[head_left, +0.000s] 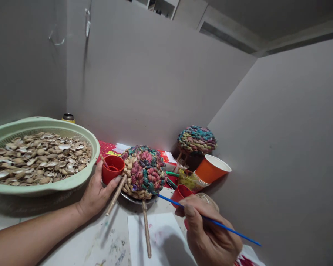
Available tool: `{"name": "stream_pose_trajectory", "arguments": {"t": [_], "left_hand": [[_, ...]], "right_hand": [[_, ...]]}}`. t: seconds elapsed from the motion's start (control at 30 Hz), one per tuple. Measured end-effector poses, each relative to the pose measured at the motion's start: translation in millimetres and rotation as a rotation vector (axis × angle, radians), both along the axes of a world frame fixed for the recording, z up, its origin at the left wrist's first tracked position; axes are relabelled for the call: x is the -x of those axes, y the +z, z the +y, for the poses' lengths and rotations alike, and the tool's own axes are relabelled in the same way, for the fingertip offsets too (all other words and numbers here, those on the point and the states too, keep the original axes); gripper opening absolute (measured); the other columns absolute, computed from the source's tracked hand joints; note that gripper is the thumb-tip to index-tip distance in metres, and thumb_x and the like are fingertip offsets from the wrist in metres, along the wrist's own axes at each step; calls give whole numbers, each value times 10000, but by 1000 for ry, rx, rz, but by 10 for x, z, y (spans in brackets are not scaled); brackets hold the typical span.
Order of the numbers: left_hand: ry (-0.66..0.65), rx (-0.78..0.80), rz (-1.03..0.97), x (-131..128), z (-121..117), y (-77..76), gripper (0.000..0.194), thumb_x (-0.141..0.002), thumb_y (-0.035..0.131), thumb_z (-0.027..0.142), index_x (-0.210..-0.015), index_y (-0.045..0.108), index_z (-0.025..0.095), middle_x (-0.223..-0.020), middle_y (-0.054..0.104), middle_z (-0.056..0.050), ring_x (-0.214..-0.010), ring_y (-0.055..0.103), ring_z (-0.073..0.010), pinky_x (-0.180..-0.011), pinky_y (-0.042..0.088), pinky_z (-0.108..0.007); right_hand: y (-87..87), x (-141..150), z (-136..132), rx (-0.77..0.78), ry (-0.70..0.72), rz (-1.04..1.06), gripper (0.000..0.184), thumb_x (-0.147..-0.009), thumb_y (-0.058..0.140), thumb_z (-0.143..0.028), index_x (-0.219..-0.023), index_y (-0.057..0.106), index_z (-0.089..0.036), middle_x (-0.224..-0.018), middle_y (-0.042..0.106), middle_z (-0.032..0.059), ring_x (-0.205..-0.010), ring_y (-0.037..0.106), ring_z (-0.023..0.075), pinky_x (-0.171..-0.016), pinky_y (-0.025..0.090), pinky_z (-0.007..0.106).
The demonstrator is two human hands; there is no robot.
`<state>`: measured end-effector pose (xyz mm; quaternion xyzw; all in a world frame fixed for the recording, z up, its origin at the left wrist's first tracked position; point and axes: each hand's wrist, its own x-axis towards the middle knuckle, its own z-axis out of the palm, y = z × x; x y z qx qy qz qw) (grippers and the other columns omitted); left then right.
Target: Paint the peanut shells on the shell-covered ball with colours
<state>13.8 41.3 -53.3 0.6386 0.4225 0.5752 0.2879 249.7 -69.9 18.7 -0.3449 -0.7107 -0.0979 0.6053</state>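
Observation:
My left hand [96, 194] is wrapped round a small red cup [113, 176] with red paint inside and a thin stick leaning in it. In my right hand [208, 225] is a blue paintbrush [222, 224], pinched between thumb and fingers. Its tip meets the lower right edge of a dome covered in peanut shells [147, 168]. Pink, teal and purple paint covers most of the dome, while its left side and lower edge are bare tan. Two brown stick legs [146, 229] stick out toward me. The dome rests over a metal bowl [133, 199].
At left stands a green colander [94, 155] full of empty shells. A second painted dome [197, 140] stands at the back right. Near it are an orange paper cup [211, 170], a yellow-stained clear cup [187, 179] and another red cup [180, 194]. White paper [161, 221] lies in front.

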Motion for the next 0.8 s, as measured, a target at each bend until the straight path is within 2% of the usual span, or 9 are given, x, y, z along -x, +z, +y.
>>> {"name": "stream_pose_trajectory", "arguments": {"t": [0.27,0.47,0.67,0.8], "left_hand": [[-20,-25,-2,13,1,-1,486,-919,650,481,-1308,510,224,-1228,712,-133,-1136,704,-303,-1045,565,-555],[5,28,-4,-2,13,-3,598,-882,665,527,-1341,483,190,-1288,690,-179,-1211,671,-347,-1130,479,-634],[-20,-17,3,3,-4,12,498,-924,646,470,-1323,493,215,-1252,697,-142,-1158,688,-299,-1078,536,-563],[-35,-42,10,6,0,1,480,-946,632,466,-1328,500,205,-1255,683,-141,-1152,669,-291,-1078,525,-560]], "right_hand": [[25,33,7,38,30,-131,173,-928,665,-30,-897,716,-193,-692,720,7,-568,680,143,-555,544,261],[5,-27,-16,-15,17,-186,152,-941,661,-62,-919,733,-193,-690,739,23,-579,713,176,-568,572,292],[41,15,-23,-117,-1,-406,131,-987,616,-69,-1039,708,-147,-767,785,60,-670,755,184,-613,591,301],[35,38,2,-156,2,-452,131,-1005,589,-84,-1032,708,-131,-753,782,62,-655,743,182,-583,579,306]]}}
